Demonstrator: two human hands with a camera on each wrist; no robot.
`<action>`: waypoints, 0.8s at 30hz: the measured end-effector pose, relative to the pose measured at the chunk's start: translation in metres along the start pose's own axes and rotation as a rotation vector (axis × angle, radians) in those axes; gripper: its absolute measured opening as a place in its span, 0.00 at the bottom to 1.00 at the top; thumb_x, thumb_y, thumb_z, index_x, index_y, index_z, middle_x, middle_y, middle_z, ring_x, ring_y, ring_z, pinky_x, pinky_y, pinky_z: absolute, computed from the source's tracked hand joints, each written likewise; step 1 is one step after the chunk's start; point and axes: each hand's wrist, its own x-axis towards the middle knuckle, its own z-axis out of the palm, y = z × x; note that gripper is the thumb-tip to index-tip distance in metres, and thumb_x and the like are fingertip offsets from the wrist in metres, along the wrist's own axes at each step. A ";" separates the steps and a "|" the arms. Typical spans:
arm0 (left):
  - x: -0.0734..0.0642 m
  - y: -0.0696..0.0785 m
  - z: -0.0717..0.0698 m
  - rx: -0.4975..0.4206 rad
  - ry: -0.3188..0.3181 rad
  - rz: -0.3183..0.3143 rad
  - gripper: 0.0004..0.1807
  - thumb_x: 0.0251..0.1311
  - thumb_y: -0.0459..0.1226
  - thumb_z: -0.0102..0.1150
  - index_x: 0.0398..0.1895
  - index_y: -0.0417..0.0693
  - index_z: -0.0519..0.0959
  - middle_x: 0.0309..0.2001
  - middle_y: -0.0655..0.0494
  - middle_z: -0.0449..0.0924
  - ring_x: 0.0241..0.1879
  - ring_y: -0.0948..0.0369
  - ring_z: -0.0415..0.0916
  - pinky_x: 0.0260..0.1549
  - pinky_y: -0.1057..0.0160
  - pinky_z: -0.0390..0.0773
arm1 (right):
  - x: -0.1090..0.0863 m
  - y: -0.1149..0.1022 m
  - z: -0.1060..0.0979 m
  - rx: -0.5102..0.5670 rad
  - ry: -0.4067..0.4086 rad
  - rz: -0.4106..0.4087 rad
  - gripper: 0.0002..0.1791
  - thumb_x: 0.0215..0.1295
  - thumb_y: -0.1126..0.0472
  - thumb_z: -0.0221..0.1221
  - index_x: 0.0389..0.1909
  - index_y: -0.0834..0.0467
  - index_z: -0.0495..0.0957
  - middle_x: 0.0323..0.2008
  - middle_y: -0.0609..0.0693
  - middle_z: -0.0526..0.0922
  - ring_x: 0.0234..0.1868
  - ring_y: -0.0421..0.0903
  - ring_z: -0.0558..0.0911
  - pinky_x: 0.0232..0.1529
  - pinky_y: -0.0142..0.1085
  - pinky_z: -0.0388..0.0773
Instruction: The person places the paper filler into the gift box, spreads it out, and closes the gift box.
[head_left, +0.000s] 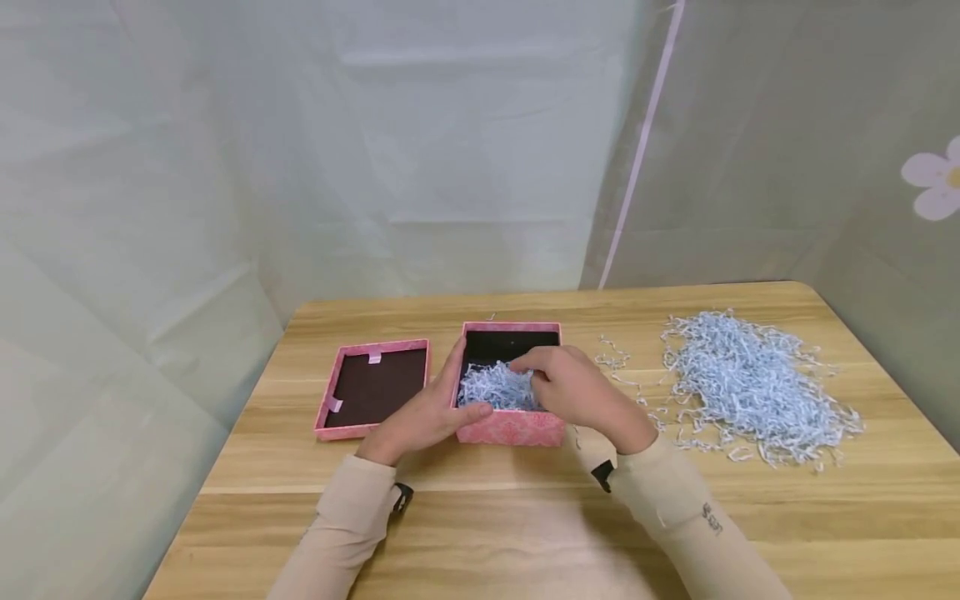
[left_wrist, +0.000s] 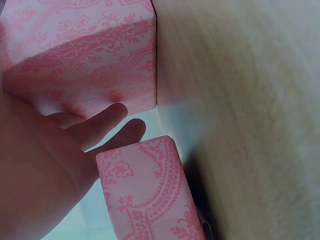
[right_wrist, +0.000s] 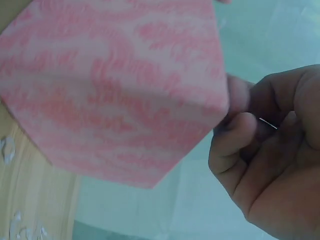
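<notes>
A pink patterned box [head_left: 512, 428] with a black interior stands uncovered on the table. Pale blue shredded paper [head_left: 491, 387] fills its near part. My left hand [head_left: 423, 417] lies along the box's left side, its fairly straight fingers [left_wrist: 102, 125] touching the wall and its thumb at the front rim. Over the right rim reaches my right hand [head_left: 573, 387], index finger above the paper. Its other fingers [right_wrist: 235, 140] are curled, and no paper shows between them. The box wall hides some of its fingertips. Left of the box lies the pink lid [head_left: 378, 385], inside facing up.
A large heap of blue shredded paper [head_left: 753, 387] lies on the right of the wooden table [head_left: 480, 533]. Loose strands [head_left: 615, 358] are scattered between heap and box. Pale cloth [head_left: 450, 150] hangs behind the table's far edge.
</notes>
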 end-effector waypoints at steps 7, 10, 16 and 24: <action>0.002 0.001 0.000 -0.004 0.001 0.006 0.61 0.63 0.60 0.62 0.81 0.67 0.25 0.80 0.65 0.26 0.78 0.49 0.39 0.68 0.36 0.52 | -0.003 0.008 -0.012 -0.031 0.052 -0.022 0.25 0.66 0.75 0.49 0.59 0.59 0.82 0.56 0.56 0.82 0.33 0.44 0.76 0.38 0.40 0.74; 0.003 0.002 0.000 0.001 0.004 0.008 0.61 0.63 0.59 0.63 0.81 0.67 0.25 0.80 0.66 0.26 0.78 0.50 0.39 0.68 0.36 0.52 | -0.007 0.016 -0.021 0.010 0.086 -0.001 0.24 0.66 0.75 0.50 0.58 0.58 0.83 0.54 0.56 0.83 0.21 0.40 0.67 0.30 0.39 0.71; 0.003 0.002 0.001 0.018 0.000 -0.006 0.61 0.62 0.61 0.62 0.81 0.69 0.25 0.80 0.67 0.26 0.78 0.51 0.38 0.68 0.37 0.53 | -0.026 0.043 -0.047 0.054 0.137 0.118 0.19 0.72 0.69 0.54 0.60 0.60 0.81 0.55 0.59 0.83 0.36 0.49 0.82 0.37 0.44 0.79; 0.001 -0.001 0.000 0.017 0.003 -0.024 0.62 0.61 0.63 0.62 0.80 0.71 0.24 0.80 0.67 0.25 0.78 0.49 0.39 0.68 0.35 0.53 | -0.070 0.092 -0.093 -0.045 0.154 0.331 0.40 0.71 0.49 0.63 0.78 0.55 0.58 0.77 0.69 0.46 0.71 0.77 0.51 0.62 0.76 0.50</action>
